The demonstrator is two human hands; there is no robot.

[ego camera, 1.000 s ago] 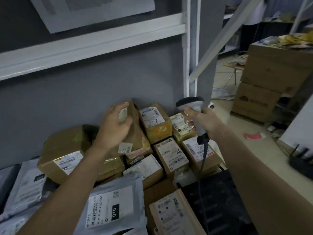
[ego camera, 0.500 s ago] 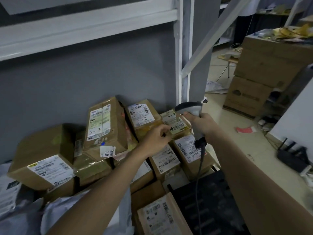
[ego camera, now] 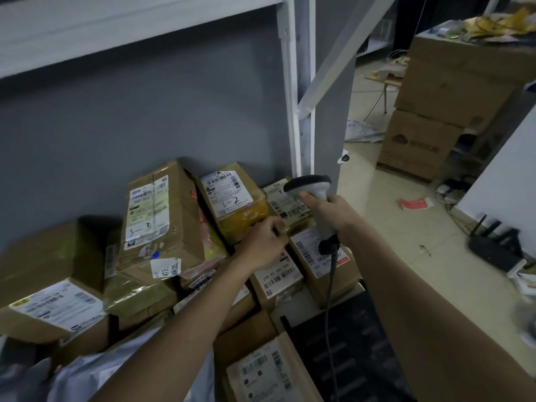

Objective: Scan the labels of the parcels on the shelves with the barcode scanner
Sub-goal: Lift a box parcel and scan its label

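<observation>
Several cardboard parcels with white barcode labels are piled against the grey wall. My right hand (ego camera: 333,210) grips the handle of a grey barcode scanner (ego camera: 311,188), its head pointing left over the pile and its cord hanging down. My left hand (ego camera: 266,242) reaches among the parcels with its fingers curled at the front edge of a small yellow-taped parcel (ego camera: 287,206); the grip itself is hidden. A box marked "3-2" (ego camera: 232,198) sits just behind that hand. A tall box (ego camera: 156,216) leans further left, and another labelled box (ego camera: 55,306) lies at far left.
A white shelf beam (ego camera: 116,21) runs overhead and a white upright (ego camera: 298,111) stands behind the scanner. Stacked brown cartons (ego camera: 435,111) stand on the floor at right. A black router (ego camera: 493,250) and a red paper (ego camera: 414,203) lie on the floor. A black crate (ego camera: 348,358) sits below.
My left hand let go of the tall box, which now leans back, and moved right to the small parcel near the scanner. The scanner stayed roughly in place.
</observation>
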